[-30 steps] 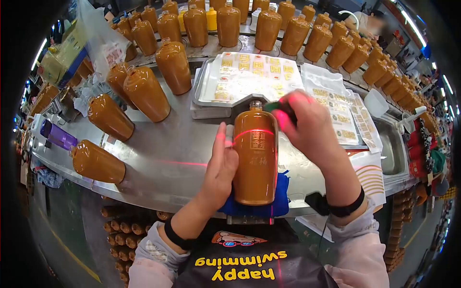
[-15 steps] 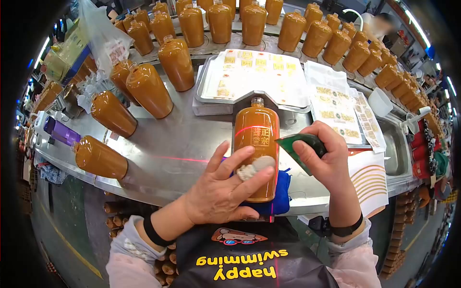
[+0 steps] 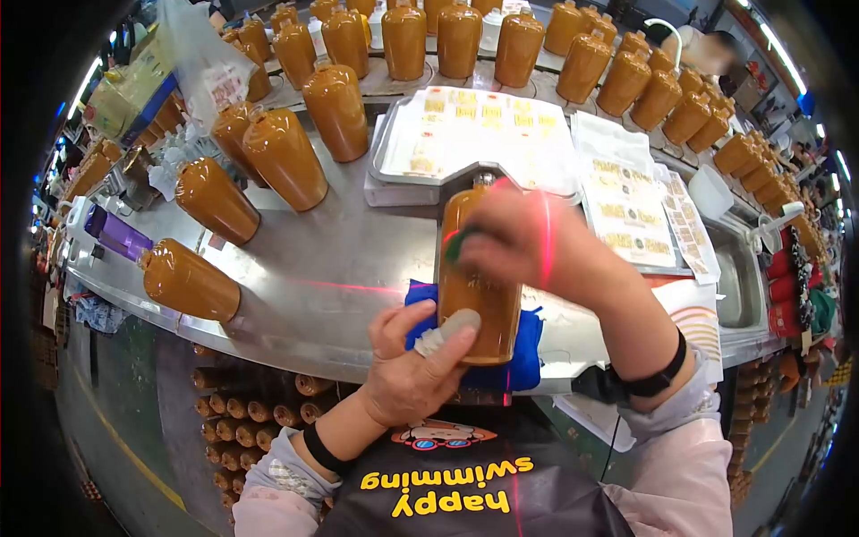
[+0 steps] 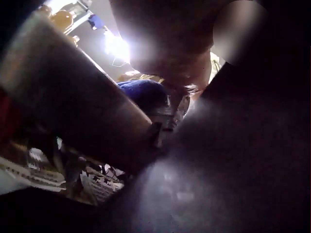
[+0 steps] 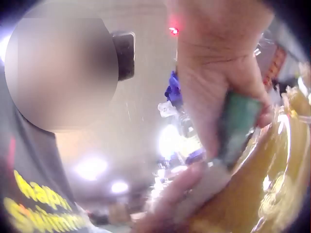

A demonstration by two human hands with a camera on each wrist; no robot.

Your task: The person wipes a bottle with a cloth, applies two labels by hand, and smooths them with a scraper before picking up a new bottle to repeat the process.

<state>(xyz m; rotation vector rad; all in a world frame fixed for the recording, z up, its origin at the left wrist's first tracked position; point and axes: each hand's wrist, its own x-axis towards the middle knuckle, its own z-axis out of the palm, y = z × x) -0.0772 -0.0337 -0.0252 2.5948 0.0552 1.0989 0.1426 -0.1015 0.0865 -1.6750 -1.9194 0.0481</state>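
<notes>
A glossy brown bottle (image 3: 479, 304) with a lettered front lies neck-away on a blue cloth (image 3: 528, 349). Its neck is at a notched grey holder (image 3: 483, 167). My right hand (image 3: 546, 237) grips a green scraper (image 5: 240, 121) against the upper front of the bottle, covering most of the lettering. My left hand (image 3: 412, 367) rests at the bottle's lower left, with fingertips touching its front; white covering (image 3: 456, 324) wraps some fingers. In the left wrist view the scene is dark, with the blue cloth (image 4: 146, 94) beyond the hand. Red laser lines cross the bottle and right hand.
Several brown bottles (image 3: 284, 161) stand on the left of the metal table (image 3: 331, 268), beside a purple bottle (image 3: 121, 234). Gold decal sheets (image 3: 501, 125) lie in a tray behind, with more sheets (image 3: 622, 206) at right near a sink (image 3: 738, 277). Rows of bottles (image 3: 458, 40) line the back.
My right hand swung away to show the scraper, then came back over the bottle's upper front. The left hand moved across the bottle's front, then drew lower and left. Bottles at the back shifted right.
</notes>
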